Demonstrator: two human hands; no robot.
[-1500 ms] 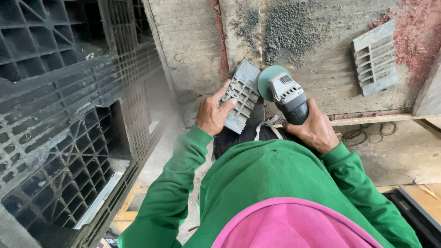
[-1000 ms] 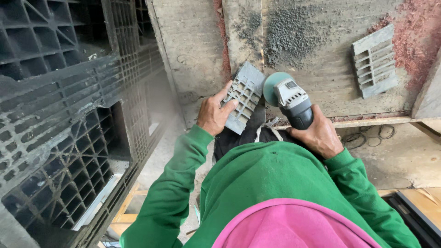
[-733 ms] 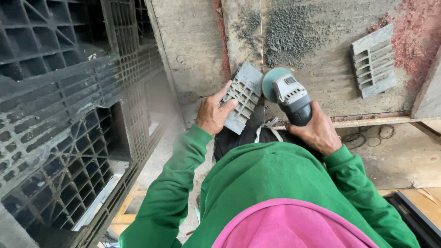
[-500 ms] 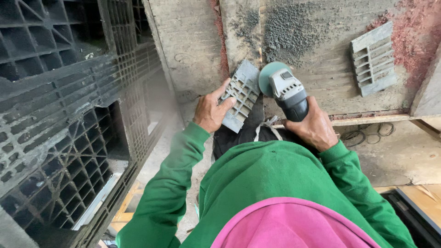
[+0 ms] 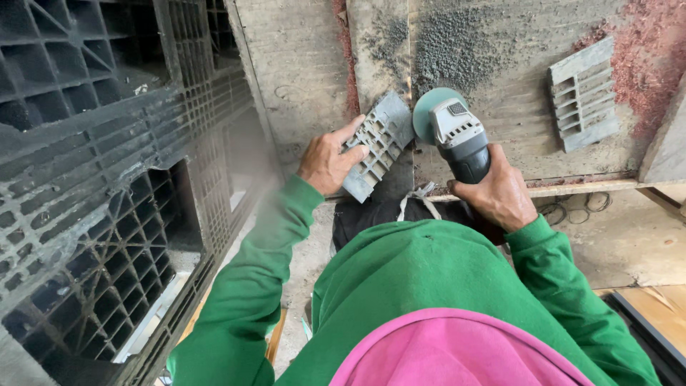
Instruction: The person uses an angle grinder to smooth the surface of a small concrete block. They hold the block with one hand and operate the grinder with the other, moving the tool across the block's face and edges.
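Your left hand (image 5: 327, 163) is gripping a grey slotted plastic piece (image 5: 377, 145); just right of it, your right hand (image 5: 499, 194) is clasping the angle grinder (image 5: 457, 139).

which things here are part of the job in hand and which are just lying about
In use:
left hand holding the grey slotted piece
right hand gripping the angle grinder

Lying about:
second slotted piece
black plastic pallets
cable
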